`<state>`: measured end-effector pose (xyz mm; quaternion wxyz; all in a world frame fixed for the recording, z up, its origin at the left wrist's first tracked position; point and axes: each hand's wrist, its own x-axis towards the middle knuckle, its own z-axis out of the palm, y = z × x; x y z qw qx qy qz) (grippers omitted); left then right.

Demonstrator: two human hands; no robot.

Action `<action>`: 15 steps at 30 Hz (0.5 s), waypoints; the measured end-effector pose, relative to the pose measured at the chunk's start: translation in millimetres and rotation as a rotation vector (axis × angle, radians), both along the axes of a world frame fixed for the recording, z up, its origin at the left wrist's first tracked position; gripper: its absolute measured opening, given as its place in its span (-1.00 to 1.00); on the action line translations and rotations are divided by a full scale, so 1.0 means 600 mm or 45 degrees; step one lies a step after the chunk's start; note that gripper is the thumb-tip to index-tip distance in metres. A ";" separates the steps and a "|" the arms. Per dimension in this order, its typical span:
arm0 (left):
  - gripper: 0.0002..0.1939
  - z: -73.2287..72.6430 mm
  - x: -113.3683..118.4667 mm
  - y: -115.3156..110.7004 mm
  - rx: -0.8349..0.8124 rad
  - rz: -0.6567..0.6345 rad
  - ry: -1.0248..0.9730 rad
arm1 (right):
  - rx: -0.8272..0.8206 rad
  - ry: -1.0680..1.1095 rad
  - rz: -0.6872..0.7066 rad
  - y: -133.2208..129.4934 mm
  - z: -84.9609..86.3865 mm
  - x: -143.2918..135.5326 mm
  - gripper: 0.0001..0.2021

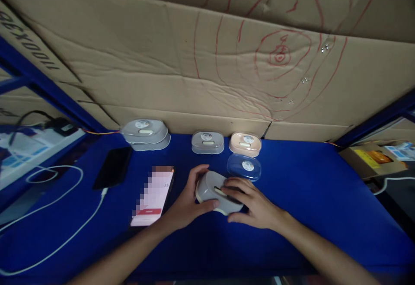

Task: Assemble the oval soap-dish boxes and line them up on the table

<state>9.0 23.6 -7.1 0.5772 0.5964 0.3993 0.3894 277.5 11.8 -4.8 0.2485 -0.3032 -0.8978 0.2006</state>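
Observation:
A grey oval plastic case (207, 185) with a wavy cream lower edge is tilted between my hands above the blue table. My left hand (191, 198) grips its left end, with the thumb along the near side. The fingers of my right hand (248, 200) curl over the top beside a small cream tab, the thumb at the right end. Just behind the case a clear oval lid (238, 170) with a round white sticker lies on the table. Part of the case's right end is hidden by my right hand.
Along the cardboard backing stand stacked grey cases (129, 134), a single grey case (198, 141) and a pink case (236, 147). A lit phone (155, 192) lies left of my hands. Beyond it are a dark phone (112, 168) and a white cable (84, 233). An open carton (359, 164) stands at right.

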 end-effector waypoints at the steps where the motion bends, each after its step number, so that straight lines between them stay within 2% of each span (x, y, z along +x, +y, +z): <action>1: 0.02 -0.001 0.002 0.001 -0.029 0.017 -0.046 | 0.018 0.018 -0.015 -0.002 -0.001 -0.002 -0.37; 3: 0.14 -0.002 0.006 0.003 -0.107 0.013 -0.133 | 0.023 0.083 -0.032 -0.003 -0.007 -0.004 -0.44; 5: 0.27 0.000 0.009 0.006 -0.205 -0.023 -0.188 | -0.065 0.208 -0.068 -0.003 -0.013 -0.003 -0.49; 8: 0.38 0.006 0.006 0.009 -0.316 -0.059 -0.205 | -0.414 0.529 -0.278 0.006 -0.020 0.002 -0.61; 10: 0.37 0.011 0.001 0.010 -0.355 -0.049 -0.272 | -0.661 0.753 -0.432 0.018 -0.022 0.007 -0.54; 12: 0.29 0.015 -0.004 0.011 -0.390 -0.033 -0.413 | -0.832 0.935 -0.500 0.027 -0.021 0.012 -0.42; 15: 0.23 0.018 -0.005 0.009 -0.383 -0.001 -0.509 | -0.888 0.994 -0.481 0.025 -0.016 0.011 -0.38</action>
